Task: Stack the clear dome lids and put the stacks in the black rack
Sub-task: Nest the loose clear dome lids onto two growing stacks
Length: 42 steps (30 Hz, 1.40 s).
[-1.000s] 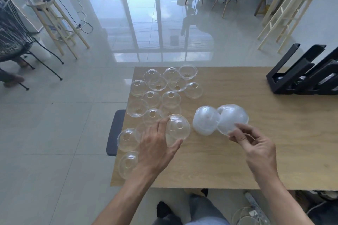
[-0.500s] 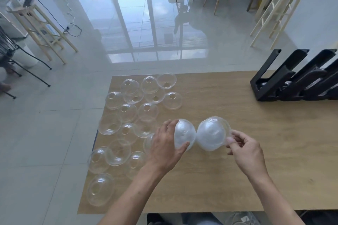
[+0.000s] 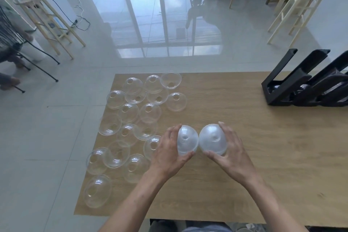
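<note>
1. The left hand (image 3: pixel 169 149) curls round a small stack of clear dome lids, the left stack (image 3: pixel 187 140). Fingers sit on its far side and the thumb on the near side.
2. The right hand (image 3: pixel 228 149) holds the right stack (image 3: pixel 212 139) the same way. The two stacks are side by side near the middle of the worktop (image 3: pixel 244 156), touching or almost touching.
3. Many loose lids (image 3: pixel 130 118) lie spread out on the left part of the worktop.
4. The black rack (image 3: pixel 305 88) stands far off at the right edge.
5. The lids look thin, light and smooth. They may slip or bend if squeezed hard.
6. It seems best to hold a stack gently by its round sides, near the rim, so the lids stay nested.
</note>
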Tool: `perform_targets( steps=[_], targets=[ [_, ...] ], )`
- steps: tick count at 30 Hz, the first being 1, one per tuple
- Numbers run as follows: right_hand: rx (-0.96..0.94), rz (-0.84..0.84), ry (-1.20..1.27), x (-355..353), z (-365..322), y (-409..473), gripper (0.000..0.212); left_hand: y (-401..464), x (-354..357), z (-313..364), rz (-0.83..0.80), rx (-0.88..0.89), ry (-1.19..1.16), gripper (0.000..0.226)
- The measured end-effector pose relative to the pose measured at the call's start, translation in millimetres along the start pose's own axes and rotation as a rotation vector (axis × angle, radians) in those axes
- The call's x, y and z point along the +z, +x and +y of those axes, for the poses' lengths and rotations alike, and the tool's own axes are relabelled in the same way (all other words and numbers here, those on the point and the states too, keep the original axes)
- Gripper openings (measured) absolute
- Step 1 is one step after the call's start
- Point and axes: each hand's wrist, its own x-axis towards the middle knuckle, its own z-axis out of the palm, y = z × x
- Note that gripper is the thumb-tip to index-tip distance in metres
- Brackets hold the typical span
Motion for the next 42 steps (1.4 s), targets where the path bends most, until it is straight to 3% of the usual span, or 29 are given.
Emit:
perform_targets(
  steps=[8,14,25,34,37,42],
  targets=[
    [0.129,0.004,0.028,-3.1,-4.4,0.7,0.108,-15.8,-3.3,-6.3,-0.001,0.037,-0.019,0.095],
    [0.133,0.086,-0.033,-1.2,-14.8,-8.3,0.12,-18.2,-19.9,-8.7,-0.011,0.017,-0.005,0.11],
    [0.034,0.204,-0.075,12.8,-85.2,-33.1,0.111,-55.7,-116.6,-64.6,0.095,0.011,0.091,0.109],
    [-0.125,0.206,-0.06,79.0,-137.5,-56.6,0.092,-129.3,-159.5,-131.8,0.154,-0.031,0.113,0.107],
    [-0.21,0.145,-0.081,117.9,-152.5,-64.4,0.081,-162.3,-154.5,-161.2,0.151,-0.09,0.124,0.106],
    [-0.213,-0.149,-0.296,185.2,-156.8,-71.2,0.077,-198.4,-130.7,-197.3,0.124,-0.261,0.164,0.104]
  ],
)
